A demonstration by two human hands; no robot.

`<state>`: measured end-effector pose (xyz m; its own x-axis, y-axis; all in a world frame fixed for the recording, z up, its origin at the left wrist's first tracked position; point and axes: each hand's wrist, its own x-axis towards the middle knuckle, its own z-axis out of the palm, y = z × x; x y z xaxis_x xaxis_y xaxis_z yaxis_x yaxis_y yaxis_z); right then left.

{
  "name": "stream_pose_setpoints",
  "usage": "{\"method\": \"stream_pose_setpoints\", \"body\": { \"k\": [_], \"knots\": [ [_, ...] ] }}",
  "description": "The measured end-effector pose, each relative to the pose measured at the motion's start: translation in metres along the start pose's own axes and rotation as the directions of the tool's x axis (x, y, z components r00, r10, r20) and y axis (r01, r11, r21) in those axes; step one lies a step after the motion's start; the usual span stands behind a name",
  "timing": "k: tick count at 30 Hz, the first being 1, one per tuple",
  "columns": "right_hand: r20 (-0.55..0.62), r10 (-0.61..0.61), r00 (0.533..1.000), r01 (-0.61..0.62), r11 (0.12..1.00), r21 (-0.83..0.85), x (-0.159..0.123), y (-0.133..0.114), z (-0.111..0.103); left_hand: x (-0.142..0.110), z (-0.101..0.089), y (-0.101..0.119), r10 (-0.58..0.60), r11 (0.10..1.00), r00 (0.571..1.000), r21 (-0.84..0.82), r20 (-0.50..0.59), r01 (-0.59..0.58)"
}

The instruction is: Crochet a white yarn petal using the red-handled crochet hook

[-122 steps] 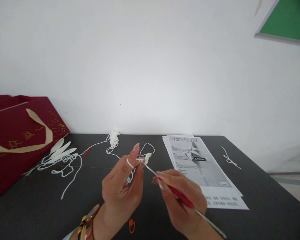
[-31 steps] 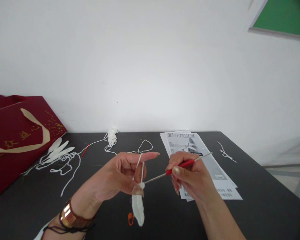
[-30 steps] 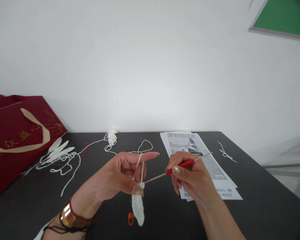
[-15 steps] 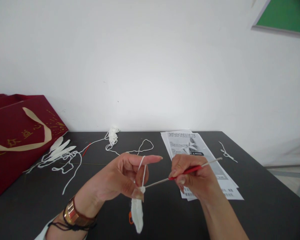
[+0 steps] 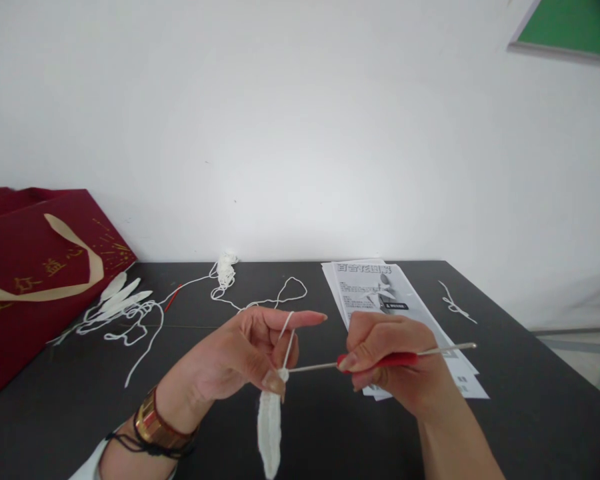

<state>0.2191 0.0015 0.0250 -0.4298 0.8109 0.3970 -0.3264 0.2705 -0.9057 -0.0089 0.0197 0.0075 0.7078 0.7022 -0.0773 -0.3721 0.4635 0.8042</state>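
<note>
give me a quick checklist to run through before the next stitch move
1. Crochet hook gripped by its red handle in the right hand: ok.
2. White crocheted piece pinched near its top by the left hand: ok.
3. Yarn strand over the left index finger: ok.
4. Hook tip caught in a stitch: cannot tell, too small.
5. Printed flower sheet fully readable: not ok, the right hand covers part.

Dark table [image 5: 330,433] under papers [image 5: 414,300], white yarn [image 5: 225,270]
</note>
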Motion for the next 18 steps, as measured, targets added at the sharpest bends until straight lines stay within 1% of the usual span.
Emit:
{"method": "stream_pose_setpoints", "body": {
  "k": [6,10,13,18],
  "knots": [
    [-0.004,-0.041,0.999,0.041,0.999,-0.034,0.001,0.002,-0.002,-0.002,0.003,0.000,-0.027,0.999,1.000,-0.016,0.003,0.027],
    [-0.023,-0.041,0.999,0.040,0.999,-0.029,0.001,0.007,-0.004,-0.003,0.001,0.000,-0.025,0.999,0.999,0.039,0.042,0.023],
    [-0.051,0.043,0.998,-0.040,0.997,0.062,-0.001,0.014,-0.006,-0.004,0.000,0.001,-0.034,0.996,0.997,0.082,0.063,0.028],
    [-0.112,0.142,0.984,-0.124,0.981,0.151,-0.002,0.020,-0.005,-0.007,0.003,0.004,-0.003,0.985,1.000,0.172,0.023,-0.002]
  ]
}}
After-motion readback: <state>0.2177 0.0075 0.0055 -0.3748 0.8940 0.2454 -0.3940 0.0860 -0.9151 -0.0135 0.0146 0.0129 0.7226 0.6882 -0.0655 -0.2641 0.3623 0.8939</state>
